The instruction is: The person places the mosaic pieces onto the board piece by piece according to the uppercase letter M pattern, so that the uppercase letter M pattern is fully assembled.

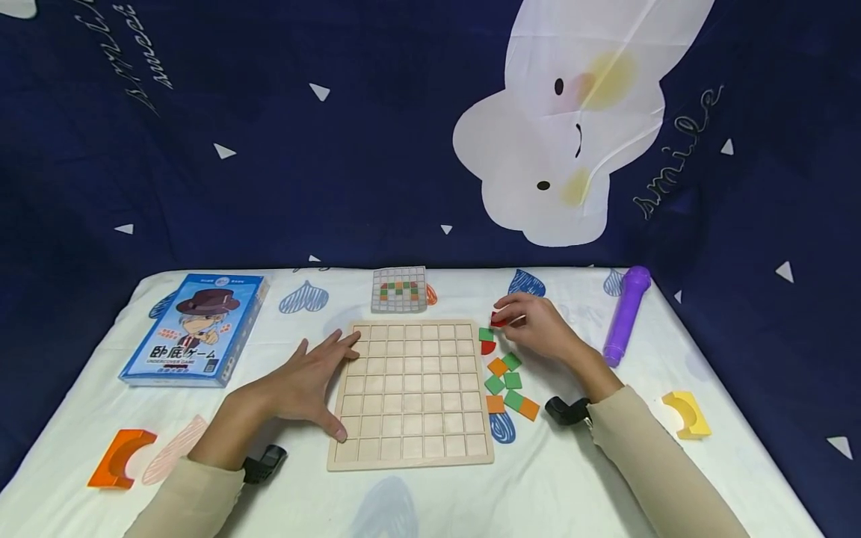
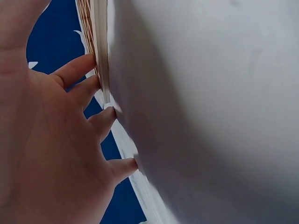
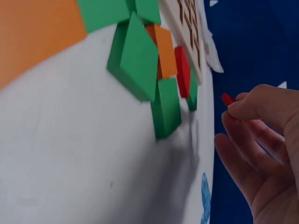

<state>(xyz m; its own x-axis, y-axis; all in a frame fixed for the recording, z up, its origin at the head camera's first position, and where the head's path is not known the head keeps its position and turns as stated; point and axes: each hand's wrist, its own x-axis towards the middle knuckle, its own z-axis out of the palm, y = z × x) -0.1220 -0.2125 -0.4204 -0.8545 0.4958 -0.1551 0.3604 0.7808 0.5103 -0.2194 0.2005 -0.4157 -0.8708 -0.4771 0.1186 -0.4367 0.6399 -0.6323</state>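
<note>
A square wooden grid board point(image 1: 417, 396) lies on the cloth with bare cells. My left hand point(image 1: 303, 385) is spread along its left edge, thumb and fingertips touching the frame; the left wrist view shows the fingers stretched out. Beyond the board's upper right corner, my right hand point(image 1: 538, 325) pinches a small red block point(image 3: 227, 99) between thumb and fingers, raised off the cloth. Below that hand lie a red half-round block point(image 1: 487, 347), several green blocks point(image 1: 513, 380) and several orange blocks point(image 1: 495, 404), beside the board's right edge.
Behind the board lies a pattern card point(image 1: 399, 290) with coloured squares on a grid. A blue game box point(image 1: 195, 329) and an orange arch block point(image 1: 121, 457) are at left. At right are a purple cylinder point(image 1: 625, 317) and a yellow arch block point(image 1: 689, 415).
</note>
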